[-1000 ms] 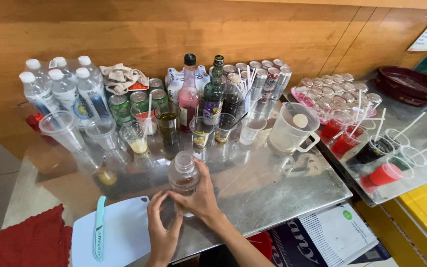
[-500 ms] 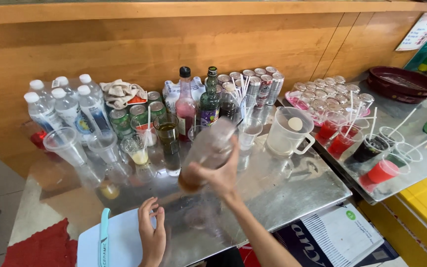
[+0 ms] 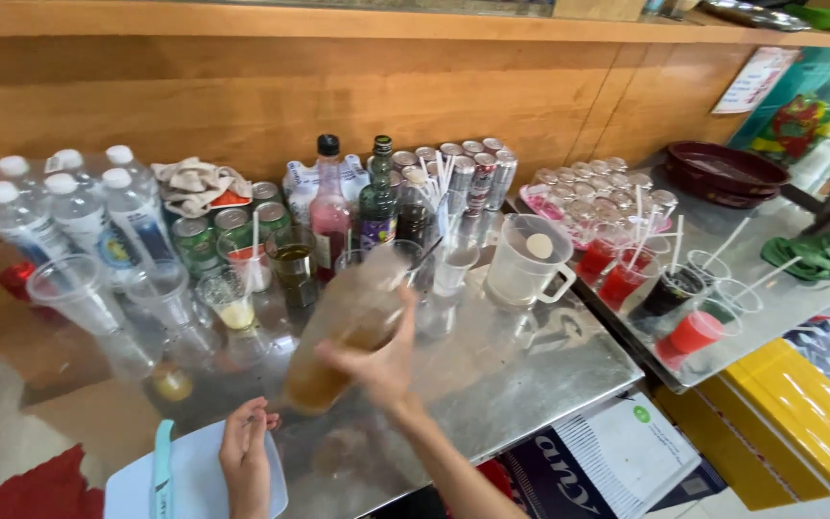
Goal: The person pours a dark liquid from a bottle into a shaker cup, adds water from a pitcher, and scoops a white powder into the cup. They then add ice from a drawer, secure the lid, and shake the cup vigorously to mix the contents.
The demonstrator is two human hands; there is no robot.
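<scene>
Steel counter (image 3: 530, 375) crowded with drinks: capped water bottles (image 3: 79, 216) at far left, green cans (image 3: 213, 231), syrup bottles (image 3: 353, 197) at centre, measuring jug (image 3: 525, 264) holding something pale and round, plastic cups (image 3: 626, 279) of red liquid with straws toward the right. Held above the counter's near edge, tilted and motion-blurred: a clear shaker cup (image 3: 343, 332) with amber liquid pooled at its lower end. Right hand (image 3: 381, 360) raised from below, forearm angled up, fingers wrapped firmly round the cup's side. Left hand (image 3: 245, 457) lowered onto a white cutting board (image 3: 194, 481), fingers loosely curled, gripping nothing. Beside it on the board: a teal-handled knife (image 3: 161, 471).
</scene>
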